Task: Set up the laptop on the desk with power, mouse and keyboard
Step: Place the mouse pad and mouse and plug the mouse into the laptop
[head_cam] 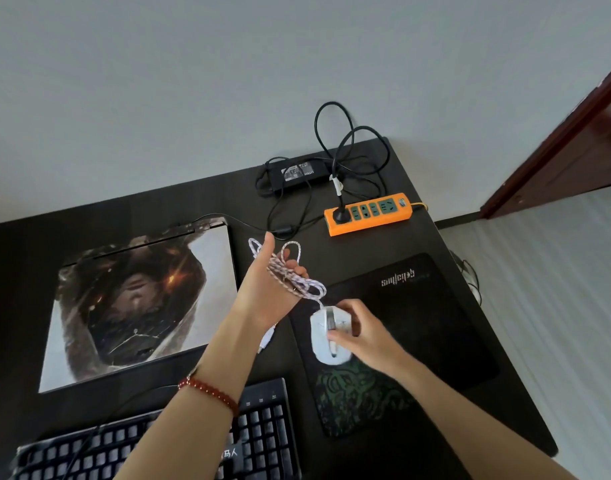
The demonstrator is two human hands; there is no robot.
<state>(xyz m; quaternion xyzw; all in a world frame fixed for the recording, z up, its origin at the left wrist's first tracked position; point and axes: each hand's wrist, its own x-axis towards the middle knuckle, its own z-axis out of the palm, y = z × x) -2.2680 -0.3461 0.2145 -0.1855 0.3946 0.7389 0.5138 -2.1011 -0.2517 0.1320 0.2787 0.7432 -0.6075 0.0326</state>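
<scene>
On the dark tabletop a closed laptop, its lid covered with a printed picture, lies to the left, and a thin black cable runs into its far edge from the black power brick at the back of the tabletop. Beside the brick sits an orange power strip with one black plug seated in its left-hand socket. The left hand is raised palm-up between the laptop and the mouse pad, its fingers curled around a coiled bundle of white braided cable; a loop of that cable sticks out past the thumb, and the USB plug dangles below the wrist. A red bead bracelet circles the left forearm. From the bundle a short length of cable leads down to the white mouse, which the right hand grips from the right side, thumb and fingers closed on its body, over the near-left part of the black mouse pad. I cannot tell whether the mouse rests on the pad or is just above it. A black keyboard lies at the near edge, partly under the left forearm.
</scene>
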